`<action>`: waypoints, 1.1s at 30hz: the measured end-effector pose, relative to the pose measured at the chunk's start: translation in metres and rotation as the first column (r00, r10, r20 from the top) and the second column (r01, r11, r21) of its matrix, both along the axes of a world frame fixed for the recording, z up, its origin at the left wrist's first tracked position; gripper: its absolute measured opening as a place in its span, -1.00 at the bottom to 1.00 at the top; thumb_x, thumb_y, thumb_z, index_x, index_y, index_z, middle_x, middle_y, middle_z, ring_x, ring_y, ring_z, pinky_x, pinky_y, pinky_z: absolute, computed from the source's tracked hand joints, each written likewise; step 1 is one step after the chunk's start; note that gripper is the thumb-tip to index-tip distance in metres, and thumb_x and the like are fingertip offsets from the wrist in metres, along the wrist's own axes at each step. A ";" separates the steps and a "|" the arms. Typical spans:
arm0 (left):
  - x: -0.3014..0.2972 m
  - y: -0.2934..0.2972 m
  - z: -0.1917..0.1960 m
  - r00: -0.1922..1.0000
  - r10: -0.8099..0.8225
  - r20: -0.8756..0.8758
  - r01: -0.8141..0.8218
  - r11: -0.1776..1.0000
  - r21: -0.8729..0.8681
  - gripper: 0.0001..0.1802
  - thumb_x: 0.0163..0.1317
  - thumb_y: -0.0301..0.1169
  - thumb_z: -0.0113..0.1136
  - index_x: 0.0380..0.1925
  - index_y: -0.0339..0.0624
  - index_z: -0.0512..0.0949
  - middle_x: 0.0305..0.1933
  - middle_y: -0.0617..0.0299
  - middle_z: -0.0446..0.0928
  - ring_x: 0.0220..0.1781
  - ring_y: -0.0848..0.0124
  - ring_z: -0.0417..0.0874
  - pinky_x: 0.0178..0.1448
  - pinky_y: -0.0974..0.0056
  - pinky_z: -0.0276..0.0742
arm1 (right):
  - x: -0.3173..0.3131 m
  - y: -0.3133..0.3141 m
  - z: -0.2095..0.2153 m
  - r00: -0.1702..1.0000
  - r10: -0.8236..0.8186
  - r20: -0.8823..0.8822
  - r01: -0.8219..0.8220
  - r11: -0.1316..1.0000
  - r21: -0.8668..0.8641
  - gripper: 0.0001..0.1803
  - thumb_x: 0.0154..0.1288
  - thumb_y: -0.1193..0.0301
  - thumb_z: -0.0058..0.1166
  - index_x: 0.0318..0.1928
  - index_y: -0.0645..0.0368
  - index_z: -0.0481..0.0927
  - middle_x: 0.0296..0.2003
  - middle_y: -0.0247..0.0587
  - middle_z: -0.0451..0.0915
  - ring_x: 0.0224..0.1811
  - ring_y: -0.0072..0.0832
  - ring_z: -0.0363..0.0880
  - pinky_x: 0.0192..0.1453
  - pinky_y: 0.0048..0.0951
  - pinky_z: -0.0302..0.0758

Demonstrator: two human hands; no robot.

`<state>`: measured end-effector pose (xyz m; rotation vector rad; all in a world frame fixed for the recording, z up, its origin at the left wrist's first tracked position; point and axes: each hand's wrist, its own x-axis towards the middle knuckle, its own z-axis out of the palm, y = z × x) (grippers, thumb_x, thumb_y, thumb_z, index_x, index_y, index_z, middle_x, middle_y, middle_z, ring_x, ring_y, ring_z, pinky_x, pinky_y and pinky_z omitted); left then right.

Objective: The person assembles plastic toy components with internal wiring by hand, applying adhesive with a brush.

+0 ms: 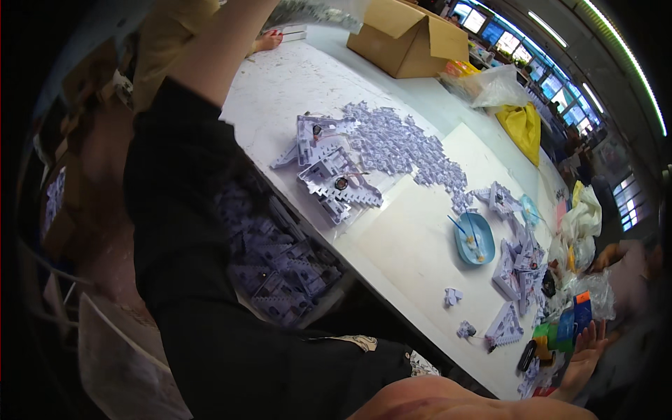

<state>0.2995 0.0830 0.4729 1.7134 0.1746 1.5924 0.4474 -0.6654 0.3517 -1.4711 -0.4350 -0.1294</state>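
Note:
My left arm (pixel 164 231), in a black sleeve, runs up the left side, and its bare forearm (pixel 234 49) leaves the top edge; the hand is out of sight. A clear plastic bag (pixel 318 12) shows beside that forearm. At the lower right, my right hand (pixel 584 355) is open, fingers spread, holding nothing. Closest to it are green and blue tape rolls (pixel 563 332) and a black object (pixel 527 355). Pale lilac plastic housings (pixel 505 325) lie left of it, some with wires. A small loose part (pixel 453 297) sits apart on the white table (pixel 399 231).
Stacked housings (pixel 325 171) and a heap of small lilac pieces (pixel 399 140) cover the table's middle. A blue bowl (pixel 474 238) holds sticks. Further off are a cardboard box (pixel 406 42) and yellow bag (pixel 521 129). Another person's hand (pixel 268 42) rests upper left; more housings (pixel 287 280) fill a container below.

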 end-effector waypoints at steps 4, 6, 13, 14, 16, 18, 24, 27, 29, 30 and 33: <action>0.042 -0.039 0.047 0.993 0.118 -0.016 -0.117 0.991 0.067 -0.79 0.32 -0.40 0.10 -0.30 -0.35 0.59 -0.46 0.14 0.61 -0.46 0.44 0.61 -0.34 0.40 0.52 | -0.001 -0.029 -0.021 0.996 -0.078 -0.036 0.078 0.997 0.003 -0.42 0.53 0.05 -0.31 0.39 0.09 0.16 0.16 -0.24 0.44 0.13 -0.51 0.42 0.30 -0.44 0.26; 0.054 -0.038 0.072 0.996 0.087 0.007 -0.087 0.996 0.029 -0.79 0.33 -0.40 0.10 -0.28 -0.35 0.60 -0.44 0.13 0.63 -0.47 0.43 0.62 -0.38 0.35 0.51 | 0.002 -0.046 -0.030 0.997 -0.049 -0.056 0.048 0.999 -0.007 -0.43 0.54 0.03 -0.36 0.41 0.01 0.15 0.20 -0.34 0.41 0.17 -0.61 0.36 0.32 -0.51 0.19; 0.094 -0.048 0.085 0.994 0.065 0.092 -0.062 0.998 -0.030 -0.77 0.29 -0.38 0.12 -0.23 -0.35 0.61 -0.41 0.13 0.66 -0.47 0.39 0.64 -0.36 0.30 0.52 | -0.027 -0.059 -0.031 0.995 -0.078 -0.066 0.078 0.997 0.007 -0.43 0.54 0.03 -0.37 0.41 0.01 0.15 0.21 -0.34 0.42 0.17 -0.64 0.37 0.31 -0.56 0.19; 0.095 -0.057 0.085 0.991 0.122 0.051 -0.121 0.992 -0.033 -0.76 0.29 -0.36 0.12 -0.26 -0.35 0.62 -0.41 0.11 0.66 -0.46 0.39 0.64 -0.35 0.29 0.52 | -0.026 -0.067 -0.035 0.994 -0.084 -0.075 0.085 0.996 0.018 -0.43 0.54 0.03 -0.37 0.41 0.01 0.15 0.21 -0.34 0.42 0.17 -0.64 0.37 0.31 -0.56 0.19; 0.097 -0.061 0.079 0.987 0.163 0.007 -0.163 0.986 -0.029 -0.75 0.28 -0.35 0.12 -0.29 -0.36 0.62 -0.40 0.10 0.66 -0.45 0.38 0.65 -0.35 0.28 0.52 | -0.031 -0.078 -0.041 0.994 -0.080 -0.068 0.083 0.996 0.033 -0.44 0.55 0.05 -0.36 0.41 0.01 0.16 0.20 -0.35 0.43 0.16 -0.65 0.39 0.32 -0.57 0.20; 0.091 -0.045 0.064 0.945 0.316 -0.083 -0.300 0.940 0.164 -0.73 0.28 -0.32 0.12 -0.40 -0.34 0.64 -0.46 0.10 0.65 -0.45 0.38 0.66 -0.36 0.25 0.50 | -0.027 -0.090 -0.048 0.994 -0.077 -0.082 0.081 0.996 0.048 -0.44 0.55 0.05 -0.36 0.41 0.01 0.16 0.19 -0.35 0.43 0.15 -0.65 0.40 0.32 -0.56 0.20; 0.075 0.006 -0.013 0.734 0.586 -0.344 -0.440 0.795 0.417 -0.75 0.25 -0.26 0.17 -0.50 -0.16 0.67 -0.47 0.05 0.68 -0.44 0.17 0.69 -0.36 0.14 0.49 | -0.011 -0.098 -0.080 0.986 -0.009 -0.166 0.030 0.991 0.128 -0.45 0.55 0.07 -0.35 0.41 0.01 0.16 0.19 -0.35 0.44 0.15 -0.65 0.41 0.34 -0.55 0.21; 0.103 0.071 -0.066 0.606 0.712 -0.353 -0.465 0.678 0.570 -0.74 0.21 -0.24 0.19 -0.30 -0.20 0.68 -0.49 0.12 0.66 -0.43 0.41 0.72 -0.25 0.36 0.64 | -0.026 -0.100 -0.091 0.980 -0.003 -0.199 0.028 0.992 0.125 -0.45 0.55 0.08 -0.35 0.41 0.02 0.14 0.21 -0.33 0.42 0.16 -0.63 0.40 0.33 -0.55 0.24; 0.120 0.096 -0.095 0.742 0.420 -0.523 -0.353 0.908 0.227 -0.74 0.15 -0.22 0.17 -0.37 -0.14 0.70 -0.54 0.12 0.64 -0.47 0.34 0.72 -0.29 0.24 0.60 | -0.040 -0.107 -0.095 0.978 -0.039 -0.206 0.060 0.994 0.094 -0.45 0.55 0.08 -0.35 0.42 0.02 0.13 0.22 -0.31 0.40 0.17 -0.62 0.40 0.32 -0.55 0.25; 0.129 0.103 -0.111 0.789 0.352 -0.503 -0.339 0.933 0.120 -0.75 0.16 -0.23 0.16 -0.36 -0.14 0.70 -0.55 0.13 0.64 -0.48 0.34 0.71 -0.29 0.21 0.59 | -0.044 -0.116 -0.100 0.975 -0.023 -0.222 0.060 0.985 0.162 -0.45 0.56 0.10 -0.37 0.42 0.04 0.12 0.24 -0.30 0.39 0.19 -0.61 0.39 0.34 -0.53 0.23; 0.137 0.141 -0.144 0.764 0.419 -0.491 -0.385 0.906 0.175 -0.73 0.17 -0.24 0.16 -0.28 -0.17 0.68 -0.54 0.13 0.64 -0.50 0.38 0.69 -0.33 0.22 0.58 | -0.065 -0.095 -0.087 0.931 -0.269 -0.247 0.334 0.901 0.277 -0.41 0.51 0.07 -0.28 0.28 0.29 0.26 0.04 0.02 0.55 0.07 -0.17 0.53 0.25 -0.24 0.41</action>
